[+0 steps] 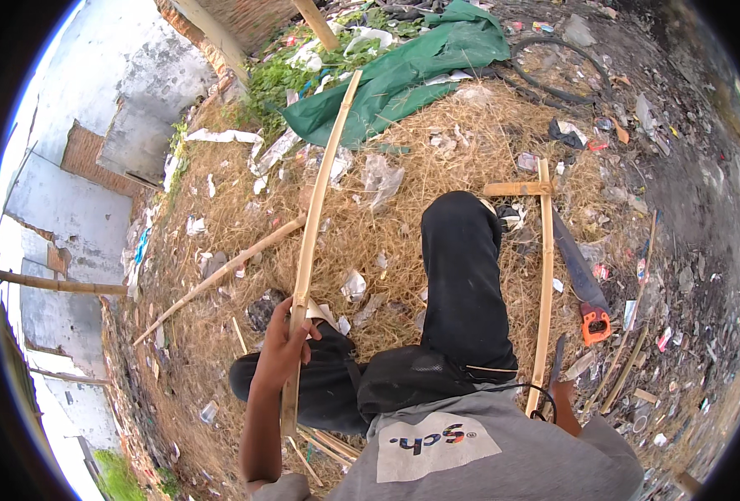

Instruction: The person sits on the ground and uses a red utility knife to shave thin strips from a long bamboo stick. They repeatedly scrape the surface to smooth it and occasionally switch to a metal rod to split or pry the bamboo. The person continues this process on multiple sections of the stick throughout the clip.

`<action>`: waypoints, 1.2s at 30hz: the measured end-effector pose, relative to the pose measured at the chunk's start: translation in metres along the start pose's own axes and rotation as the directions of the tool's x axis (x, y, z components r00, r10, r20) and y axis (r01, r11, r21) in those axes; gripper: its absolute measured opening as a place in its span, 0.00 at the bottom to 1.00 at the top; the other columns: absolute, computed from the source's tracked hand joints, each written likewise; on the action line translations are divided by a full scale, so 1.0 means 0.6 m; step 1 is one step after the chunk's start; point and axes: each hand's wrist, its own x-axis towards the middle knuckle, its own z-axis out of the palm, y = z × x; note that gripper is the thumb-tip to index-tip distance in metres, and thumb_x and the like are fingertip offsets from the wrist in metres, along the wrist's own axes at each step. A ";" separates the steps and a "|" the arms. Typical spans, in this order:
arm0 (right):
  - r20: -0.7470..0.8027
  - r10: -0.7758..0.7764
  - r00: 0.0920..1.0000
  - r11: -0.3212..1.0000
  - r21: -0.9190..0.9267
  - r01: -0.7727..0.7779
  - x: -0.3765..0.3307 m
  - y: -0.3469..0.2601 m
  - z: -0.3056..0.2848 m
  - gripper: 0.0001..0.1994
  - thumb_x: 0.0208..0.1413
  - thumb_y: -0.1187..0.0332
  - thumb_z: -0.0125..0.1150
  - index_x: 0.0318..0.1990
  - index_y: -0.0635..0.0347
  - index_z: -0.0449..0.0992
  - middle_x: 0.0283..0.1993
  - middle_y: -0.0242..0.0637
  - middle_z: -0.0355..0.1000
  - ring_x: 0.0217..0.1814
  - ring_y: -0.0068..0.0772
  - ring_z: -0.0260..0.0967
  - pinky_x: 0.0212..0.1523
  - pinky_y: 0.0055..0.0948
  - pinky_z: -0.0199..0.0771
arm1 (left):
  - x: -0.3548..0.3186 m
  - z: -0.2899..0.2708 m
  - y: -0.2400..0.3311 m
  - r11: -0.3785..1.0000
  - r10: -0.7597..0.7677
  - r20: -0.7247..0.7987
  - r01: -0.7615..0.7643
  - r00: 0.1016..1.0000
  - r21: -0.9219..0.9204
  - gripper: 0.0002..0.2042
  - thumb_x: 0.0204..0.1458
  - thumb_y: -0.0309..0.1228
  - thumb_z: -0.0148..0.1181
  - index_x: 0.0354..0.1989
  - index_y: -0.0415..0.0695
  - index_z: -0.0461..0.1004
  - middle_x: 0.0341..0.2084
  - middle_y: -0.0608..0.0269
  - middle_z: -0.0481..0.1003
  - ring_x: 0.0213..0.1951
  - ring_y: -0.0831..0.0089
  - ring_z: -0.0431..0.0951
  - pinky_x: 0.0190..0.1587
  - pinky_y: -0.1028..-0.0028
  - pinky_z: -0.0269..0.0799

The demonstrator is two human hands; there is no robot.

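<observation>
My left hand (280, 357) is closed around the lower part of a long split bamboo strip (313, 221), which stands up in front of me over my bent left leg. At my right side, my right hand (563, 392) is partly hidden by my shirt. It grips what looks like a knife (558, 357), its dark blade pointing away from me. Just left of that hand lies another bamboo strip (544, 284), with a short bamboo piece (516, 189) across its far end. A handsaw (578, 265) with an orange handle rests on the ground to the right.
Dry grass (386, 217) and scattered litter cover the ground. A green tarp (403, 79) lies ahead, with a black hose (566, 46) to its right. A bamboo pole (219, 280) lies at left. Beyond it is a worn wall (78, 200). Bamboo strips (328, 447) lie beside my left leg.
</observation>
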 end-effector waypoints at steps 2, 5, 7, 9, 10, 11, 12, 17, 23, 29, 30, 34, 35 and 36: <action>0.085 -0.010 0.996 1.000 0.002 0.010 -0.022 0.006 0.003 0.22 0.52 0.57 0.57 0.51 0.59 0.71 0.40 0.52 0.75 0.47 0.55 0.72 0.44 0.48 0.72 | 0.004 0.001 -0.006 1.000 -0.021 -0.011 0.022 1.000 0.009 0.21 0.62 0.27 0.48 0.61 0.37 0.52 0.25 0.62 0.74 0.16 0.83 0.68 0.17 0.83 0.63; 0.152 -0.064 0.986 0.998 0.019 0.061 -0.038 0.000 -0.014 0.22 0.52 0.57 0.57 0.51 0.59 0.71 0.38 0.51 0.75 0.45 0.55 0.73 0.43 0.48 0.73 | 0.009 0.003 -0.001 0.999 -0.035 -0.025 0.034 0.999 -0.011 0.19 0.62 0.28 0.48 0.59 0.37 0.54 0.25 0.62 0.74 0.16 0.83 0.68 0.17 0.83 0.63; 0.176 -0.094 0.980 0.995 0.037 0.088 -0.044 -0.007 -0.018 0.22 0.52 0.57 0.57 0.51 0.60 0.71 0.37 0.51 0.75 0.44 0.54 0.73 0.42 0.47 0.73 | 0.012 0.004 0.000 1.000 -0.020 -0.035 0.019 0.999 -0.021 0.17 0.62 0.28 0.48 0.57 0.37 0.55 0.25 0.61 0.74 0.16 0.83 0.68 0.17 0.83 0.63; 0.188 -0.123 0.975 0.992 0.059 0.114 -0.042 -0.011 -0.026 0.22 0.52 0.57 0.57 0.51 0.60 0.71 0.37 0.50 0.75 0.43 0.54 0.73 0.41 0.47 0.73 | 0.018 0.008 0.003 0.999 0.019 -0.034 -0.021 0.999 -0.051 0.16 0.62 0.28 0.48 0.56 0.37 0.55 0.25 0.61 0.74 0.16 0.83 0.68 0.17 0.83 0.63; 0.192 -0.136 0.972 0.990 0.070 0.124 -0.042 -0.015 -0.028 0.22 0.52 0.57 0.57 0.51 0.60 0.71 0.36 0.50 0.75 0.42 0.54 0.73 0.41 0.47 0.73 | 0.022 0.010 0.005 0.997 0.038 -0.034 -0.040 0.999 -0.065 0.16 0.62 0.28 0.48 0.55 0.37 0.56 0.25 0.61 0.74 0.16 0.83 0.68 0.17 0.83 0.64; 0.196 -0.153 0.969 0.987 0.076 0.140 -0.040 -0.019 -0.031 0.22 0.52 0.57 0.57 0.51 0.60 0.71 0.36 0.50 0.75 0.42 0.53 0.73 0.40 0.47 0.73 | 0.021 0.013 0.005 0.995 0.065 -0.054 -0.068 0.996 -0.067 0.16 0.62 0.28 0.48 0.55 0.37 0.56 0.25 0.61 0.74 0.16 0.84 0.68 0.17 0.83 0.64; 0.198 -0.165 0.966 0.985 0.081 0.152 -0.039 -0.021 -0.035 0.22 0.52 0.57 0.57 0.51 0.60 0.71 0.35 0.50 0.75 0.41 0.53 0.73 0.40 0.46 0.74 | 0.022 0.016 0.006 0.993 0.091 -0.075 -0.096 0.993 -0.067 0.15 0.62 0.28 0.48 0.54 0.38 0.56 0.25 0.61 0.74 0.16 0.84 0.68 0.17 0.83 0.64; 0.216 -0.217 0.952 0.976 0.085 0.203 -0.035 -0.032 -0.045 0.22 0.52 0.57 0.57 0.51 0.60 0.71 0.33 0.49 0.75 0.38 0.52 0.74 0.37 0.45 0.74 | 0.056 0.045 -0.013 0.919 0.320 -0.248 -0.363 0.914 -0.153 0.17 0.62 0.26 0.47 0.57 0.37 0.53 0.27 0.60 0.75 0.16 0.84 0.70 0.19 0.83 0.66; 0.239 -0.231 0.943 0.972 0.091 0.215 -0.033 -0.025 -0.054 0.22 0.52 0.57 0.57 0.51 0.60 0.71 0.31 0.47 0.75 0.35 0.51 0.74 0.35 0.44 0.75 | 0.145 0.063 -0.007 0.734 0.547 -0.464 -0.666 0.696 -0.134 0.15 0.63 0.29 0.47 0.56 0.37 0.58 0.32 0.60 0.77 0.22 0.80 0.74 0.25 0.80 0.71; 0.270 -0.223 0.937 0.972 0.128 0.195 -0.025 0.017 -0.048 0.22 0.52 0.58 0.57 0.51 0.61 0.71 0.28 0.46 0.75 0.32 0.49 0.75 0.32 0.43 0.75 | 0.199 0.069 0.005 0.677 0.546 -0.425 -0.679 0.722 -0.282 0.08 0.65 0.31 0.45 0.46 0.39 0.61 0.33 0.57 0.77 0.28 0.73 0.79 0.33 0.73 0.78; 0.279 -0.225 0.933 0.971 0.140 0.193 -0.017 0.034 -0.039 0.22 0.52 0.58 0.58 0.51 0.61 0.71 0.28 0.46 0.75 0.31 0.49 0.75 0.31 0.43 0.76 | 0.207 0.069 0.003 0.666 0.544 -0.435 -0.685 0.718 -0.297 0.08 0.65 0.31 0.45 0.46 0.39 0.61 0.33 0.57 0.77 0.29 0.72 0.80 0.33 0.73 0.78; 0.317 -0.279 0.906 0.923 0.350 0.162 0.068 0.136 0.019 0.22 0.53 0.58 0.58 0.51 0.61 0.71 0.26 0.45 0.75 0.29 0.48 0.75 0.29 0.42 0.76 | 0.250 0.074 -0.010 0.642 0.503 -0.456 -0.670 0.734 -0.372 0.06 0.65 0.29 0.44 0.45 0.40 0.61 0.35 0.55 0.77 0.33 0.68 0.81 0.37 0.71 0.79; 0.314 -0.293 0.903 0.880 0.459 0.126 0.050 0.129 0.000 0.22 0.53 0.58 0.58 0.51 0.61 0.71 0.26 0.45 0.75 0.29 0.48 0.75 0.29 0.42 0.76 | 0.258 0.078 -0.013 0.642 0.491 -0.454 -0.661 0.744 -0.389 0.06 0.65 0.28 0.43 0.45 0.40 0.61 0.36 0.54 0.77 0.34 0.67 0.82 0.38 0.71 0.79; 0.246 -0.304 0.921 0.775 0.625 0.089 0.037 0.114 -0.020 0.18 0.53 0.59 0.57 0.47 0.61 0.72 0.22 0.42 0.72 0.23 0.42 0.71 0.23 0.38 0.72 | 0.267 0.083 -0.015 0.635 0.510 -0.448 -0.673 0.735 -0.380 0.08 0.64 0.30 0.44 0.47 0.40 0.60 0.39 0.53 0.76 0.37 0.66 0.81 0.40 0.70 0.78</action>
